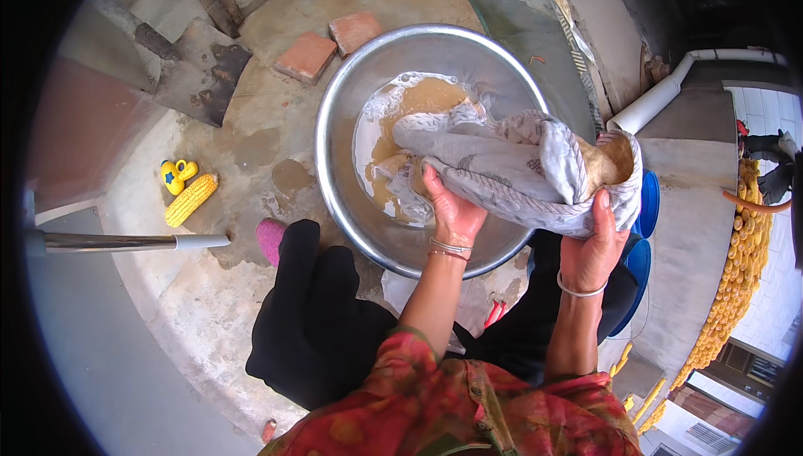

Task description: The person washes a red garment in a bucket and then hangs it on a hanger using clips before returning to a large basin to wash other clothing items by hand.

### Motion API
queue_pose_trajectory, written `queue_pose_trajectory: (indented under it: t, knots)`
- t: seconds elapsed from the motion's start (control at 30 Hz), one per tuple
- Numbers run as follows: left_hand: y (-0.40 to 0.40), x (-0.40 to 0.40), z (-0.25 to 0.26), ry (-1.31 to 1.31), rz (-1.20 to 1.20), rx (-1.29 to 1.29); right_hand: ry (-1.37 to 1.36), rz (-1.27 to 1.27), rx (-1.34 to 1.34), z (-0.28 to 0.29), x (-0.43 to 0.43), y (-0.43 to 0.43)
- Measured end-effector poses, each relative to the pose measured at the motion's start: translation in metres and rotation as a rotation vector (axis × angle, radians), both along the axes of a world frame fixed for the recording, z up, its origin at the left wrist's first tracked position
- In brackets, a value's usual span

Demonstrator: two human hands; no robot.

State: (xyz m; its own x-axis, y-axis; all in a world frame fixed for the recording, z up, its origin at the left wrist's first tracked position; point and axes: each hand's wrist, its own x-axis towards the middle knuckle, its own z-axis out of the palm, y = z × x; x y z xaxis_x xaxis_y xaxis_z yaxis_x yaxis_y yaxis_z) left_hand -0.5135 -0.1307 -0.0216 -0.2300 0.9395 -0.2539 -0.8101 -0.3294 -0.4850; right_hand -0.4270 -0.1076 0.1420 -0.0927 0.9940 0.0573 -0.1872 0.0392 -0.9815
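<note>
A wet, pale patterned cloth (495,167) with striped piping along its edge stretches between my hands over a large round metal basin (335,186). My left hand (453,208) grips its lower edge near the middle of the basin. Farther right, my right hand (593,249) holds the bunched end, beyond the basin's rim, with the thumb on top. A tan fuzzy patch (605,164) shows inside the folds there. The cloth's other end hangs into brown, sudsy water (433,95) at the bottom of the basin. Cloth hides most of my fingers.
Two red bricks (307,57) lie behind the basin. A shovel blade (204,73) leans at the upper left. On the concrete floor are a corn cob (191,200) and a yellow toy (170,177). Blue containers (637,280) stand by my right knee. Corn cobs (737,268) are heaped far right.
</note>
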Motion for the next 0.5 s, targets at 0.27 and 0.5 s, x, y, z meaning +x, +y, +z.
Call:
queue_pose_trajectory:
  t: [0.27, 0.5]
  knots:
    - [-0.008, -0.035, 0.055, 0.25, 0.11, -0.016, 0.124, -0.083, -0.011, 0.017, -0.002, 0.032]
    - [-0.024, -0.018, -0.071, -0.04, 0.035, -0.294, -0.036, 0.003, -0.238, -0.1, -0.003, 0.028]
